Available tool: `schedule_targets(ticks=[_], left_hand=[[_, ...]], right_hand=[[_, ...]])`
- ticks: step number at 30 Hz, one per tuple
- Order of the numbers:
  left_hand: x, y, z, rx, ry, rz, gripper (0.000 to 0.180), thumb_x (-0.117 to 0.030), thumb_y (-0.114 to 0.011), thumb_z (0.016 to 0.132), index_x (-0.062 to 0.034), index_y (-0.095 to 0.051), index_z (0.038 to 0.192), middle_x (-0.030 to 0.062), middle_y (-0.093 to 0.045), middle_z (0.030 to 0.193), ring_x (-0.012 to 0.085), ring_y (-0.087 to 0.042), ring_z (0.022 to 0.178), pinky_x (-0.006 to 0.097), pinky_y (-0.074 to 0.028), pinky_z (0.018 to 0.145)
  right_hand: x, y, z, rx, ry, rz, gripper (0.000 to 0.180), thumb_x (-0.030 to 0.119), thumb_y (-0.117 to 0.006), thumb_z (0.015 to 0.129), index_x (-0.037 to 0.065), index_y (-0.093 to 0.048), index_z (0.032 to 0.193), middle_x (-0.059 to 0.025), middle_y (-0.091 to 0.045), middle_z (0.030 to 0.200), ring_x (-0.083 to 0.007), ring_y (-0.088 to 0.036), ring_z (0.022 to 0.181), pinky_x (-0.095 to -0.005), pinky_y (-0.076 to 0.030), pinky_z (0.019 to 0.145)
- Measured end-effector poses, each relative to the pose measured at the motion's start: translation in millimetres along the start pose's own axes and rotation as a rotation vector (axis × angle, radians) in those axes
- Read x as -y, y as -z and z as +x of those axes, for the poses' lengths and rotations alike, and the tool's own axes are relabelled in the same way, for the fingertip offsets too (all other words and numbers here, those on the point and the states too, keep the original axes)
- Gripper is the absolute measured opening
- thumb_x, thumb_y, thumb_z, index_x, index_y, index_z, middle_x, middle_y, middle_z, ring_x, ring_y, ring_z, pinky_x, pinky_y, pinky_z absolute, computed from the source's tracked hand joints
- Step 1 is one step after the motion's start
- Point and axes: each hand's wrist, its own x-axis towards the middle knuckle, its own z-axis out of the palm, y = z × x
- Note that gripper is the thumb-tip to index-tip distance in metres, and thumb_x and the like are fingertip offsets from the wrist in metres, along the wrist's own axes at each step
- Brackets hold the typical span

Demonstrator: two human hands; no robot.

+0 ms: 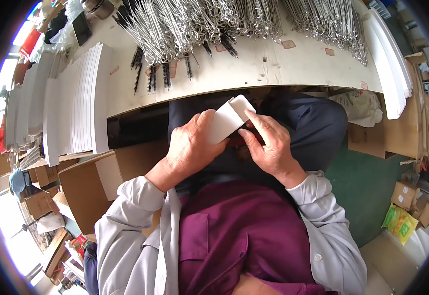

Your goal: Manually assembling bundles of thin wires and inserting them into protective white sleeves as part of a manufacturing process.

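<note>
A small white cardboard box (225, 121) is held above my lap, tilted, with an end flap standing up at its far end. My left hand (191, 142) wraps round the near end and side of the box, fingers closed on it. At the flap, my right hand (269, 141) pinches the box's edge between thumb and fingers. Whether anything lies inside the box cannot be seen. Beyond my hands, wire-handled brushes (194, 29) with looped ends and black bristles lie piled on the table (253, 73).
White flat cartons (77, 105) stand in a row at the table's left, with more white cartons (388, 64) at the right. An open brown cardboard box (89, 191) sits below on the left. A dark phone (81, 28) and a metal cup (98, 7) rest at the far left.
</note>
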Motion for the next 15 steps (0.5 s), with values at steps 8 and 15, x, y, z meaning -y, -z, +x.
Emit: schedule_targets(ticks=[8,15], left_hand=[[1.6,-24.8,-12.0,-0.091,-0.017,-0.052,0.062,-0.019,-0.089,0.073,0.0001,-0.059,0.124,0.0192,-0.071,0.104,0.0370,-0.074,0.090,0.042,-0.062,0.075],[-0.5,-34.3,-18.5,-0.079,0.014,-0.127,0.068,-0.020,-0.088,0.077,-0.0056,-0.054,0.133,0.0203,-0.072,0.108,0.0381,-0.074,0.093,0.043,-0.062,0.075]], right_hand=[[11.6,-20.9,-18.2,0.028,-0.353,0.359,0.034,0.011,-0.076,0.094,-0.008,-0.068,0.121,-0.0154,-0.073,0.082,-0.0199,-0.072,0.070,-0.0301,-0.056,0.065],[8.0,-10.2,-12.4,0.246,-0.644,0.585,0.025,0.020,-0.065,0.104,-0.005,-0.073,0.104,-0.0096,-0.073,0.077,-0.0079,-0.066,0.070,-0.0271,-0.051,0.061]])
